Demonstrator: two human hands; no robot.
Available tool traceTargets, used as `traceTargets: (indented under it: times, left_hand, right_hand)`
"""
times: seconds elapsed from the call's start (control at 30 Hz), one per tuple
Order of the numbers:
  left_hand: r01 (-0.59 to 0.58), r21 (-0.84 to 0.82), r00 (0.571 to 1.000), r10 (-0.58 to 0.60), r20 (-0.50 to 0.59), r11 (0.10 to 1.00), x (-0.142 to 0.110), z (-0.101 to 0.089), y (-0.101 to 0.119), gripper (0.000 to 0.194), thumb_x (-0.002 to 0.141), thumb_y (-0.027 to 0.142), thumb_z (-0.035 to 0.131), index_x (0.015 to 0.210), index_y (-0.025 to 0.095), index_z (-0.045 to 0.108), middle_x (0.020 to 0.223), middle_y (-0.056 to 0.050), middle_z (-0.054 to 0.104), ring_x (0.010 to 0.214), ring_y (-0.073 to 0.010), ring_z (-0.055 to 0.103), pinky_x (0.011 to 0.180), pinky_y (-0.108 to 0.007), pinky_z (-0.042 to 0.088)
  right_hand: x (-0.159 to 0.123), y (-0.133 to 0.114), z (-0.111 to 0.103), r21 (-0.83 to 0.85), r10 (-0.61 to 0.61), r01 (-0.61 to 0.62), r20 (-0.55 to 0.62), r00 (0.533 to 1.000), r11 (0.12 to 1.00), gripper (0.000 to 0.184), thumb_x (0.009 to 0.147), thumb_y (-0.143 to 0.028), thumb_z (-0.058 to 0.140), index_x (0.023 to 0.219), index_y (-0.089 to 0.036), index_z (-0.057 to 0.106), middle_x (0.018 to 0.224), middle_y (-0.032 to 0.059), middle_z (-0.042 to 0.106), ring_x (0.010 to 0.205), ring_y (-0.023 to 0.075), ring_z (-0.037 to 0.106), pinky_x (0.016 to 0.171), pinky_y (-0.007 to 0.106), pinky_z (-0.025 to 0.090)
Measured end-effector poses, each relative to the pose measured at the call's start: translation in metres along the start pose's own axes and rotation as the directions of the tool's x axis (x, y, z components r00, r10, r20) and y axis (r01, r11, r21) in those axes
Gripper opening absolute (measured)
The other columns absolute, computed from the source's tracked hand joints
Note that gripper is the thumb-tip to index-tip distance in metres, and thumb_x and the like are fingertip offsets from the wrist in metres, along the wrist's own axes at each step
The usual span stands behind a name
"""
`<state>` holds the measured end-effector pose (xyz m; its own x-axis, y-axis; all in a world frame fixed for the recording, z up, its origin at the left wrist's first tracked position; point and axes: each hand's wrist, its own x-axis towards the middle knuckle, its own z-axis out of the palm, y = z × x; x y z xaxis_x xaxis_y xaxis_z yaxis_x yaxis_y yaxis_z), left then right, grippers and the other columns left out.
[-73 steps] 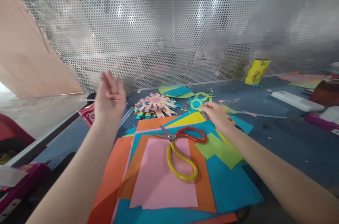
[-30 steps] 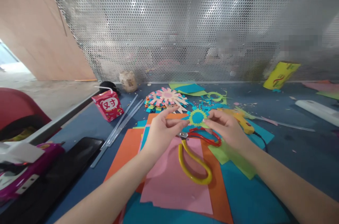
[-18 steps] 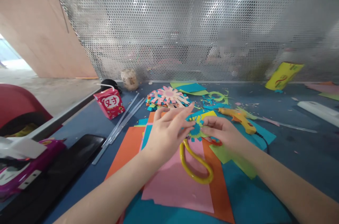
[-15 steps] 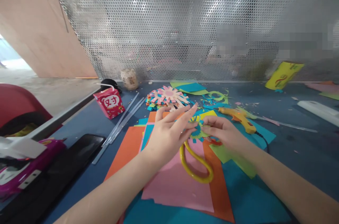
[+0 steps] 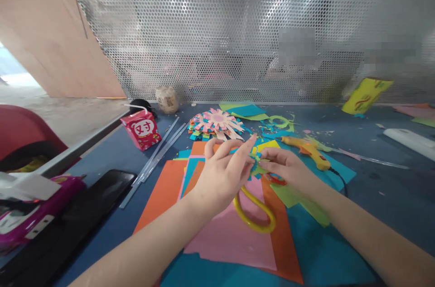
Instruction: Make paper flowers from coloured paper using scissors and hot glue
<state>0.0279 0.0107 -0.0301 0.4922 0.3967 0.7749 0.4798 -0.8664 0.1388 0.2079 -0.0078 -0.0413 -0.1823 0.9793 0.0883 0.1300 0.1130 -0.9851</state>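
A small blue and green fringed paper flower (image 5: pixel 254 170) is between my two hands, above a pile of coloured sheets. My right hand (image 5: pixel 288 169) pinches its right edge between thumb and fingers. My left hand (image 5: pixel 220 176) is closed on the flower's left side, with its index finger sticking up; its thumb is partly hidden. Under the hands lies a yellow scissor handle (image 5: pixel 253 228), and an orange-red loop (image 5: pixel 277 180) shows below my right fingers. Pink paper (image 5: pixel 234 244) and orange paper (image 5: pixel 163 183) are beneath.
Finished fringed flowers (image 5: pixel 215 120) are stacked behind my hands. A yellow glue gun (image 5: pixel 311 151) lies to the right with its cord. Clear glue sticks (image 5: pixel 156 155), a red drink carton (image 5: pixel 142 129) and a black phone (image 5: pixel 112 180) are on the left. Perforated metal (image 5: pixel 217 29) stands behind.
The fingers of my left hand have curled in closer over the flower, covering more of it. The flower has tilted to a narrower view. My right hand keeps its pinch.
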Motion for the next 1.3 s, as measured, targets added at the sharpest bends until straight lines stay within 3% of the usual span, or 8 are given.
traceTargets:
  times: [0.17,0.33,0.57,0.73,0.87,1.1,1.2,1.3]
  left_hand:
    - [0.115,-0.12,0.992,-0.108,0.061,0.986,0.002,-0.002,0.001,0.05,0.081,0.014,0.056,0.127,0.019,0.036,0.08,0.003,0.072,0.102,-0.0192,0.053,0.091,-0.04,0.024]
    - [0.136,-0.164,0.981,-0.109,0.16,0.977,0.002,-0.005,0.002,0.043,0.08,0.016,0.055,0.122,0.02,0.043,0.075,0.001,0.072,0.102,-0.0206,0.054,0.091,-0.043,0.025]
    - [0.277,-0.166,0.96,-0.268,0.076,0.946,0.003,-0.009,-0.004,0.045,0.081,0.024,0.059,0.122,0.024,0.041,0.084,0.0,0.073,0.106,-0.0214,0.056,0.092,-0.044,0.022]
    - [0.075,-0.049,0.997,-0.075,0.002,0.996,-0.001,-0.005,-0.005,0.046,0.085,0.017,0.053,0.127,0.025,0.037,0.086,0.0,0.073,0.114,-0.0188,0.053,0.1,-0.042,0.012]
    - [-0.03,0.021,0.999,0.031,-0.043,0.999,-0.002,-0.002,-0.002,0.045,0.084,0.011,0.052,0.126,0.023,0.039,0.088,0.0,0.072,0.111,-0.0183,0.055,0.102,-0.04,0.009]
    - [-0.201,0.138,0.98,0.2,0.021,0.97,-0.003,-0.003,-0.001,0.044,0.08,-0.002,0.047,0.121,0.013,0.043,0.084,-0.001,0.073,0.11,-0.0185,0.055,0.104,-0.044,0.004]
    - [-0.216,0.171,0.975,0.222,-0.017,0.961,-0.003,0.0,-0.001,0.043,0.077,-0.002,0.049,0.118,0.013,0.045,0.071,0.002,0.071,0.099,-0.0198,0.06,0.102,-0.044,0.009]
    - [-0.14,0.155,0.989,0.146,-0.026,0.978,-0.003,0.001,-0.001,0.042,0.079,0.001,0.049,0.118,0.018,0.045,0.071,0.003,0.071,0.091,-0.0179,0.061,0.096,-0.042,0.016]
  right_hand:
    - [0.002,0.0,-0.002,-0.003,0.0,0.0,-0.044,0.999,1.0,0.031,0.072,-0.044,0.064,0.068,-0.017,0.05,0.059,-0.0029,0.046,0.051,0.0085,0.042,0.051,0.022,0.034]
    - [0.003,-0.003,-0.001,0.014,0.017,-0.016,-0.109,0.994,1.0,0.032,0.07,-0.045,0.063,0.065,-0.018,0.046,0.057,-0.0036,0.042,0.05,0.0089,0.042,0.05,0.023,0.034]
    - [0.003,-0.002,0.0,0.005,0.022,-0.022,-0.126,0.992,1.0,0.034,0.071,-0.048,0.062,0.066,-0.018,0.047,0.058,-0.0036,0.042,0.05,0.0087,0.042,0.049,0.022,0.033]
    - [0.0,-0.008,0.005,-0.052,-0.001,-0.003,-0.066,0.998,0.999,0.034,0.072,-0.049,0.061,0.065,-0.017,0.051,0.056,-0.0025,0.045,0.049,0.0091,0.041,0.048,0.022,0.033]
    - [-0.001,-0.011,0.008,-0.073,-0.03,0.028,-0.033,0.999,0.997,0.036,0.068,-0.053,0.061,0.066,-0.017,0.052,0.061,-0.0011,0.048,0.052,0.0103,0.043,0.05,0.024,0.037]
    - [-0.002,-0.009,0.01,-0.09,-0.029,0.029,0.002,1.0,0.995,0.03,0.072,-0.046,0.059,0.068,-0.017,0.053,0.061,-0.0012,0.049,0.053,0.0104,0.045,0.052,0.024,0.038]
    - [-0.002,-0.006,0.011,-0.066,-0.018,0.019,0.014,1.0,0.998,0.026,0.073,-0.043,0.06,0.073,-0.017,0.055,0.065,-0.0007,0.052,0.056,0.0105,0.047,0.053,0.024,0.039]
    - [-0.002,-0.005,0.011,-0.037,-0.012,0.013,0.016,1.0,0.999,0.025,0.071,-0.041,0.062,0.074,-0.016,0.056,0.069,0.0001,0.055,0.061,0.0111,0.049,0.056,0.024,0.039]
